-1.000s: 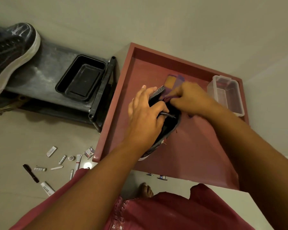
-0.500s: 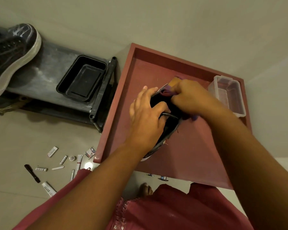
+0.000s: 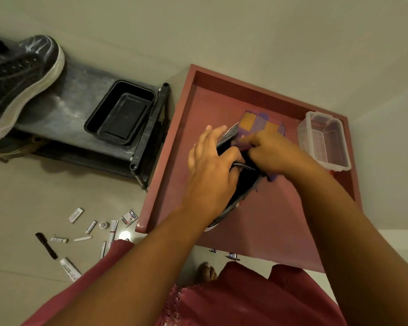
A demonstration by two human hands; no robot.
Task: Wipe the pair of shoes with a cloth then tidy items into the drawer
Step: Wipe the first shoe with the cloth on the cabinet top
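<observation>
The red drawer [image 3: 280, 222] stands open and serves as the landmark. To its left, a dark rack [image 3: 71, 118] carries a black tray [image 3: 120, 115] with nothing in it and, at the far end, a black shoe [image 3: 21, 81] with a pale sole. On the floor near the drawer's left front corner lie small tubes and packets [image 3: 90, 228] and a black marker [image 3: 46, 245]. In the drawer's back right corner sits a clear plastic box [image 3: 324, 140], nothing visible inside.

Mid-drawer lies the other shoe [image 3: 240, 191], largely hidden by both hands. The left hand [image 3: 212, 170] grips it, fingers curled over its opening. The right hand [image 3: 272, 152] pinches a purple and orange cloth [image 3: 262, 122] bunched against the shoe.
</observation>
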